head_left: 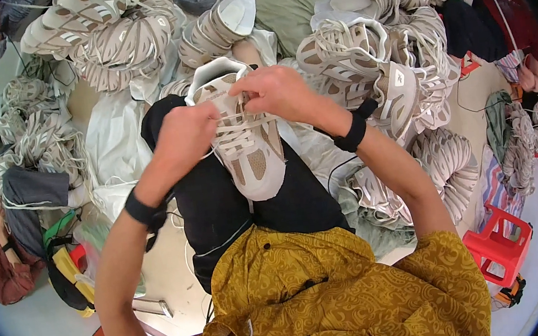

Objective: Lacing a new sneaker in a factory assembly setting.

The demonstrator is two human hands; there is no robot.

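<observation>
A beige and white sneaker upper (256, 163) rests on my lap, its toe toward me and its collar away. White laces (236, 134) cross its front in several rows. My left hand (185, 132) is closed at the left row of eyelets, its fingertips pinching a lace. On the other side, my right hand (274, 93) is closed near the tongue, thumb and fingers on the lace at the upper eyelets. The fingertips partly cover the eyelets between them.
Stacked sneaker uppers (123, 48) lie far left, with more uppers (399, 78) at right. White plastic sheeting (117, 143) spreads left of my legs. A red stool (501, 243) stands at lower right. Other people sit at both sides.
</observation>
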